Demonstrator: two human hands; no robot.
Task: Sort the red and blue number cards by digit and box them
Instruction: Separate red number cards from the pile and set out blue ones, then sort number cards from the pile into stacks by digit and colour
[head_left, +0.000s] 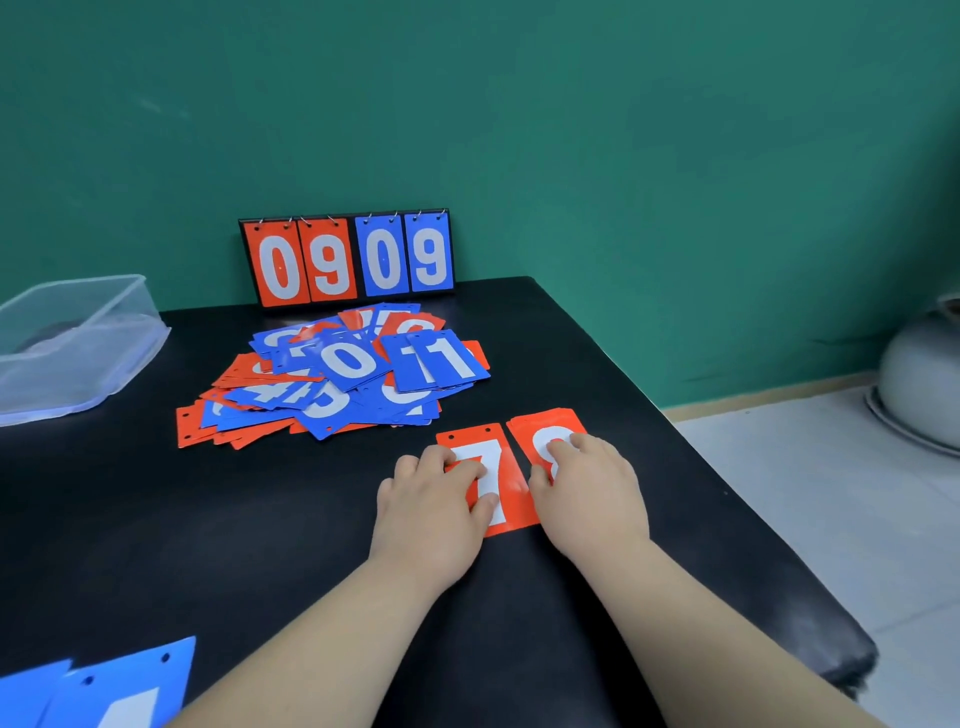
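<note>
Cards first: red 7 card (501, 480) lay flat on the black table (208, 545), touching a second red card (540, 428) at its 3 o'clock; that digit was mostly hidden under fingers, could not tell which. Left hand (431, 506) pressed the 7 with loosely straight fingers, gripping nothing; right hand (589, 486) lay spread on the second card likewise. Mixed pile (337, 374) of red and blue cards sat near at 11 o'clock, clear box (72, 343) well apart at 10, scoreboard (348, 257) at 12 by the wall, loose blue cards (119, 686) at 7. Risk, my guess: glossy cards skid under flat hands, the right one could slide off the table's 3 o'clock edge, and the covered digit could get misfiled.
</note>
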